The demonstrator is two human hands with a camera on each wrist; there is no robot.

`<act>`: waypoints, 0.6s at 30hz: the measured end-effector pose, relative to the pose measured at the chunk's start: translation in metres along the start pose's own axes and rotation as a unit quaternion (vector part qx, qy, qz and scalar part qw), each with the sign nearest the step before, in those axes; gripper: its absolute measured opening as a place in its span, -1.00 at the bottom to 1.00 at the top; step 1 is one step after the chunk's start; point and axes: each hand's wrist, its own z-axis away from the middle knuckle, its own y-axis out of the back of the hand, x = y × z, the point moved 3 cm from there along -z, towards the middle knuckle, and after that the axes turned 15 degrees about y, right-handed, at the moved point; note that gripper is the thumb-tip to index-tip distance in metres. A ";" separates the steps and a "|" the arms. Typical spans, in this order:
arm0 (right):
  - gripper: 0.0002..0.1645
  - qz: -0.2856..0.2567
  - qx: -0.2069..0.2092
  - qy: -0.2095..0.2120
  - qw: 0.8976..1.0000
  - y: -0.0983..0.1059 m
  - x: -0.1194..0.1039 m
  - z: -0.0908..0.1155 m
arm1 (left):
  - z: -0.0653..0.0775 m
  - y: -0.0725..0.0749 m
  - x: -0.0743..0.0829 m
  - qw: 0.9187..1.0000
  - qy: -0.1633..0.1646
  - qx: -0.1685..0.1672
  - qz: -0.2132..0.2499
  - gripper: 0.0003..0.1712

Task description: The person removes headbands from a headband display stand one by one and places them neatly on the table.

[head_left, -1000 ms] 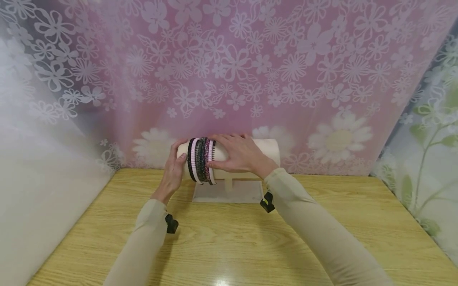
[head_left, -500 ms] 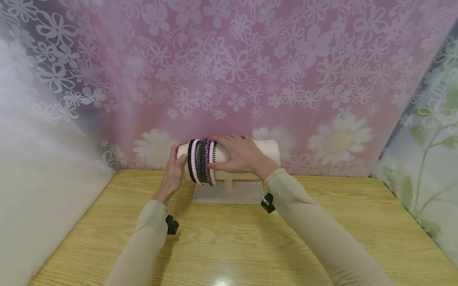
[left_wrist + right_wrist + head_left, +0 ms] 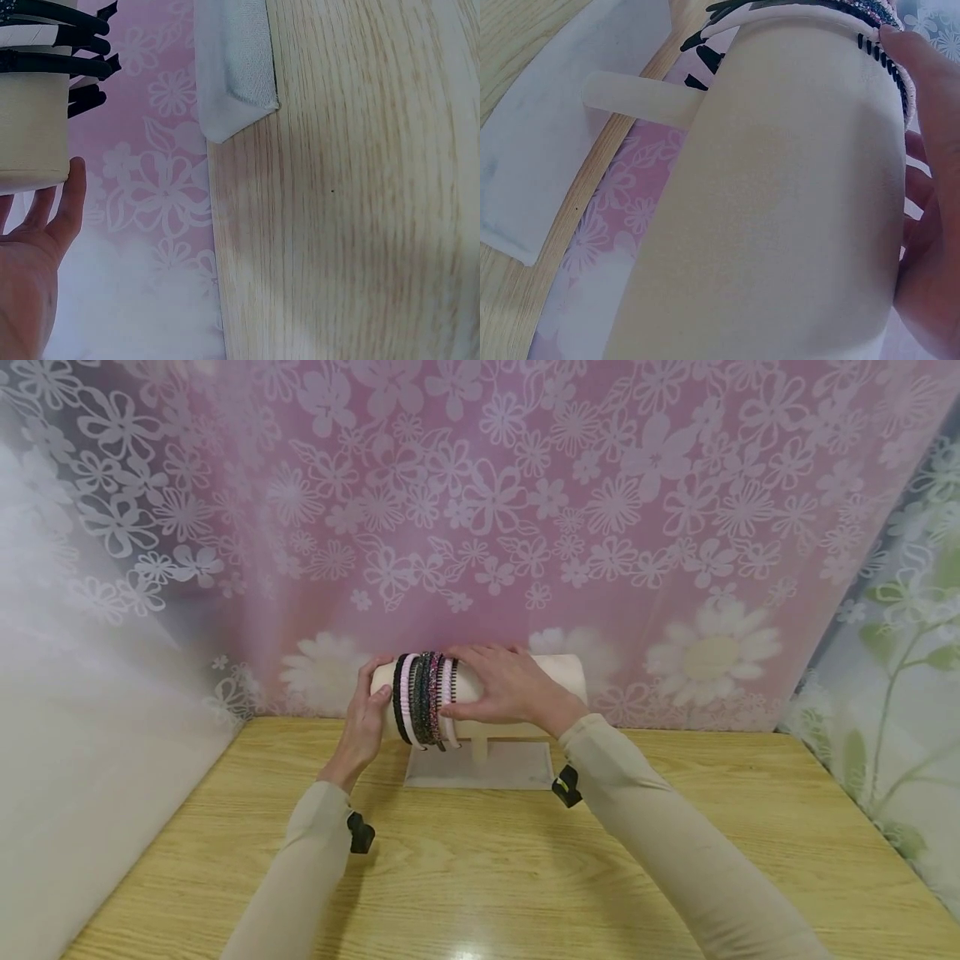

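Note:
A cream cylindrical headband stand (image 3: 557, 681) lies crosswise on a short post over a flat grey base (image 3: 517, 768). Several headbands, black, pink and glittery dark ones (image 3: 422, 697), sit side by side round its left part. My left hand (image 3: 360, 727) holds the stand's left end, thumb in front and fingers behind. With my right hand (image 3: 513, 689) I grip the rightmost pink headband (image 3: 448, 681), which has dark comb teeth along its edge. The right wrist view shows the thumb against that headband's rim (image 3: 802, 13); the fingers are partly hidden behind the cylinder.
The stand is near the back of a wood-grain table (image 3: 465, 860). A pink floral curtain (image 3: 480, 527) hangs behind it, with pale sheets at the left and right sides. Each wrist carries a small black device (image 3: 360, 832).
The rightmost pink headband has shifted slightly right along the cylinder with my right hand, showing a small gap beside the glittery one. My left hand stays at the stand's end.

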 end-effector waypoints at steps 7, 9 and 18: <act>0.08 0.001 0.004 0.008 1.000 0.001 0.001 0.002 | -0.001 0.001 -0.002 1.000 -0.001 -0.005 0.004 -0.40; 0.08 0.003 0.005 0.009 1.000 0.001 0.001 0.002 | -0.004 0.001 -0.006 1.000 -0.003 -0.003 0.003 -0.41; 0.06 0.002 0.012 0.012 1.000 0.001 0.004 0.008 | -0.007 0.001 -0.014 1.000 -0.013 -0.007 0.010 -0.41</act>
